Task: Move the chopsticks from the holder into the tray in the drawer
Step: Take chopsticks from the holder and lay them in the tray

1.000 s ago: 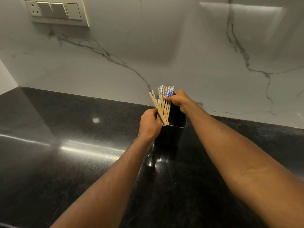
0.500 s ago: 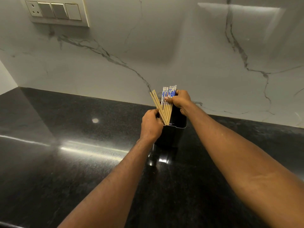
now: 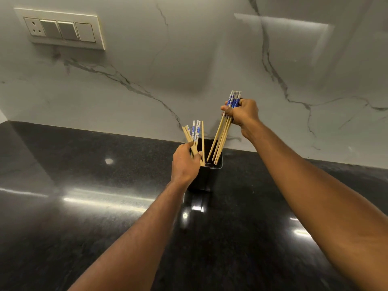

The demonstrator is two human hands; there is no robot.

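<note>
We look down on a polished black countertop [image 3: 84, 164] that fills the lower half of the frame, with bright streaks of reflected light across its left and lower right. Behind it a grey-veined marble wall [image 3: 189, 59] rises to the top of the frame, and a cream switch plate [image 3: 60, 28] with one socket and three rockers sits in the upper left. Nothing else stands on the counter near the holder; only our own two forearms cross the view from the bottom edge.

The black holder [image 3: 206, 175] stands upright at the centre, close to the wall. Our left hand [image 3: 184, 162] reaches in from lower left, its fingers curled round the few chopsticks [image 3: 196, 131] that lean in the holder's left side, knuckles at the rim.

Our right hand [image 3: 241, 114], right of centre and above the holder, is closed in a fist round a larger bundle of chopsticks [image 3: 222, 137]. It grips them near their blue-and-white patterned tops. The bundle slants down to the left, its plain wooden tips at the holder's open mouth; whether they touch the inside we cannot tell.
</note>
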